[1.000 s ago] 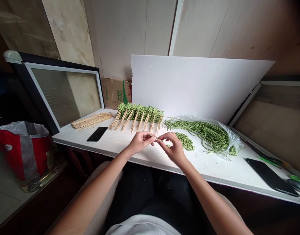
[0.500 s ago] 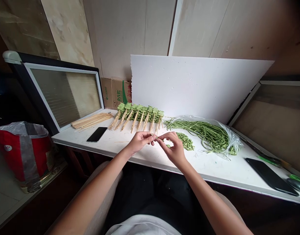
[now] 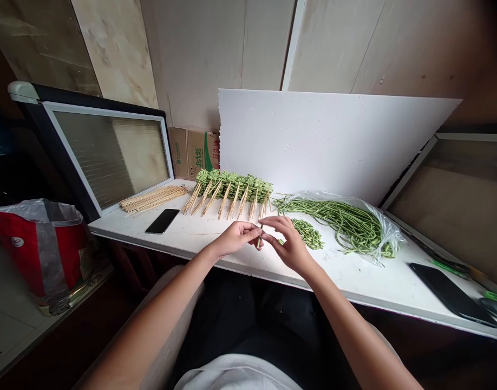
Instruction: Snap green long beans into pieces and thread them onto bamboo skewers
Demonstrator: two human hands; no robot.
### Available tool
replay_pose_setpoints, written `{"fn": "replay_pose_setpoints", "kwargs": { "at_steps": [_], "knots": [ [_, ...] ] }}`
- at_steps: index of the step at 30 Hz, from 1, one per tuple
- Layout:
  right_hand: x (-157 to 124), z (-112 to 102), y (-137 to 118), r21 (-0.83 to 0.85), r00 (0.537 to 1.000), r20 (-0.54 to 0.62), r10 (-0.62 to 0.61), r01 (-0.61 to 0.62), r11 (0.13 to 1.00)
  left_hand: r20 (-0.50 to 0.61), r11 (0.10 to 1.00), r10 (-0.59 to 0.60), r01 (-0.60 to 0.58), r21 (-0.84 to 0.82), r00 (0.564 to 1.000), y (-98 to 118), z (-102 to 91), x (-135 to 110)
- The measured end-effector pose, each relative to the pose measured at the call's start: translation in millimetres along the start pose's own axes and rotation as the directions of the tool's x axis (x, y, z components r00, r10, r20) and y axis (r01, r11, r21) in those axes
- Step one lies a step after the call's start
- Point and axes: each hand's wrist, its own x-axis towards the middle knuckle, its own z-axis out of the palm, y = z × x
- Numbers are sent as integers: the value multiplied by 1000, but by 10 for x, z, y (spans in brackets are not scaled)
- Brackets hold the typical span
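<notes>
My left hand is closed in a pinch round a short piece of green bean, held nearly upright above the table's front part. From the other side, my right hand curls its thumb and index finger against the same piece. Whether a skewer is also between the fingers, I cannot make out. Just beyond my right hand lies a pile of cut green bean pieces. Behind both hands, several skewered bean bundles are stacked with their bamboo sticks pointing towards me.
Loose bamboo skewers and a phone lie on the left of the white table. Long green beans spill from a clear bag on the right. Another dark phone rests near the right edge. A white board stands behind.
The bean piece has turned from lying roughly sideways to nearly upright between my fingers. My right index finger has lifted and spread from the thumb. The view has shifted slightly.
</notes>
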Motion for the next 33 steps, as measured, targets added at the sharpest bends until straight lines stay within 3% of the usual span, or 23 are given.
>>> {"fn": "replay_pose_setpoints", "kwargs": {
  "at_steps": [14,21,27,33],
  "knots": [
    [-13,-12,30,-151,978,-98,-185,169,974,-124,989,32,-13,147,992,26,-74,-29],
    [-44,37,52,-268,972,-10,-235,224,937,-153,909,111,-38,414,982,13,-38,-35],
    [-48,120,-25,-45,984,-153,-92,86,995,-167,883,219,-122,453,961,27,25,-33],
    [-37,89,-95,136,952,-273,136,-102,985,-195,946,239,-183,268,951,4,-38,-13]
  ]
}}
